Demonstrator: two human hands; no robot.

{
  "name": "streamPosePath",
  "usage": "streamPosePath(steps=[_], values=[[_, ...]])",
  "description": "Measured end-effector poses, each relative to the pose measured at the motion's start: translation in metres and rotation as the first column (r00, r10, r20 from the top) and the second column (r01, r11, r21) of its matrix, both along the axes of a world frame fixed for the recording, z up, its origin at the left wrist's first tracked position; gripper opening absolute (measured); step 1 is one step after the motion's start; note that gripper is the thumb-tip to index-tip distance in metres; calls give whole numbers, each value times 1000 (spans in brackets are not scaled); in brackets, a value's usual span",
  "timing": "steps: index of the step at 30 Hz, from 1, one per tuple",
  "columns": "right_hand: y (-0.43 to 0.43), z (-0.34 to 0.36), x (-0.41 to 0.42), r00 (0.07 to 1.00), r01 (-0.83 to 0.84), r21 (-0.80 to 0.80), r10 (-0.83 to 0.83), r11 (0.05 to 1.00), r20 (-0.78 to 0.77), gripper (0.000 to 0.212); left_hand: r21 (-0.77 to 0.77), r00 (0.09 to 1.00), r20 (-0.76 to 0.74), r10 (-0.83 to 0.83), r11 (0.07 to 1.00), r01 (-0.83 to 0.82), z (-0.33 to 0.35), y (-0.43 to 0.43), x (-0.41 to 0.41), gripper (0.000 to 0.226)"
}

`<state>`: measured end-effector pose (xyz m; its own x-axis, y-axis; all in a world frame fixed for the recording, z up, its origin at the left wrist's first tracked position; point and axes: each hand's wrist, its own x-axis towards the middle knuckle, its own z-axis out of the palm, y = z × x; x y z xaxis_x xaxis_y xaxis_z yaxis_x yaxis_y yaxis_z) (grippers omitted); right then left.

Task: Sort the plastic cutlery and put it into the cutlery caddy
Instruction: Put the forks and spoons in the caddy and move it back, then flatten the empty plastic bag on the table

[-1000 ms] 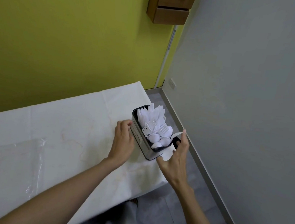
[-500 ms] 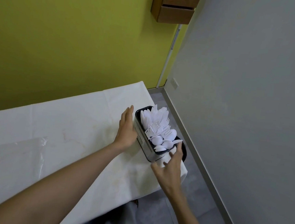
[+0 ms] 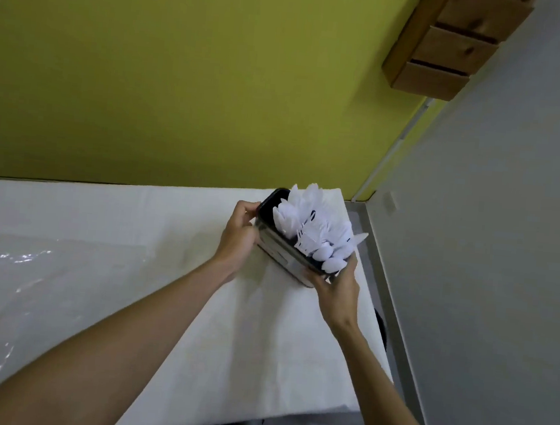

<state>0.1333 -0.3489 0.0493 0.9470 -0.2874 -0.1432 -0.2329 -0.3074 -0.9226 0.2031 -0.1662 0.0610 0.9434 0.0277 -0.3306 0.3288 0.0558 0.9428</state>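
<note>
both hands clasp the cutlery caddy, left hand on its far-left end and right hand under its near corner, likely steadying the full load of white cutlery.

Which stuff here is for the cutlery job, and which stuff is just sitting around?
For the job:
cutlery caddy
white plastic cutlery standing in it
left hand and right hand, both holding the caddy

Just lying about:
clear plastic sheet on the table
wooden drawers on the wall

Head view, steeply down, close
</note>
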Motion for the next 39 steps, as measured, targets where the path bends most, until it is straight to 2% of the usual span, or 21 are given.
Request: streamPosePath(steps=[3, 9, 17, 24, 27, 29, 31, 33, 34, 35, 37, 39], values=[[28, 5, 48, 990, -141, -70, 140, 987, -18, 68, -6, 987, -27, 158, 987, -158, -2, 47, 6, 48], [82, -5, 106, 947, -322, -85, 319, 943, -43, 60, -7, 947, -82, 312, 950, -314, -22, 107, 8, 45], [109, -12, 132, 949, -305, -9, 303, 952, -93, 49, -16, 936, -90, 340, 939, -343, -27, 128, 27, 42], [115, -20, 130, 947, -294, 23, 295, 955, -125, 52, -10, 945, -88, 314, 949, -317, -34, 129, 26, 47], [117, -21, 129, 948, -291, 12, 290, 957, -132, 60, 5, 960, -62, 272, 962, -272, -33, 130, 22, 49], [118, -24, 125, 949, -275, 0, 272, 961, -161, 76, 92, 977, -35, 210, 974, -206, -34, 131, 16, 53], [117, -32, 113, 952, -228, -22, 218, 973, -212, 87, 333, 979, -43, 200, 927, -174, -45, 137, -2, 57], [111, -46, 97, 960, -164, -31, 152, 986, -234, 85, 676, 946, -67, 318, 712, -192, -66, 144, -30, 55], [107, -50, 85, 962, -136, -19, 128, 991, -242, 80, 783, 910, -102, 402, 596, -176, -76, 146, -48, 55], [103, -55, 73, 963, -117, -11, 111, 993, -246, 74, 828, 863, -166, 478, 543, -141, -86, 146, -65, 55], [94, -59, 47, 963, -132, -24, 123, 991, -239, 63, 799, 780, -329, 533, 597, -70, -94, 136, -92, 55], [83, -64, 23, 956, -189, -57, 170, 980, -240, 56, 804, 808, -370, 458, 594, 32, -97, 120, -112, 54]])
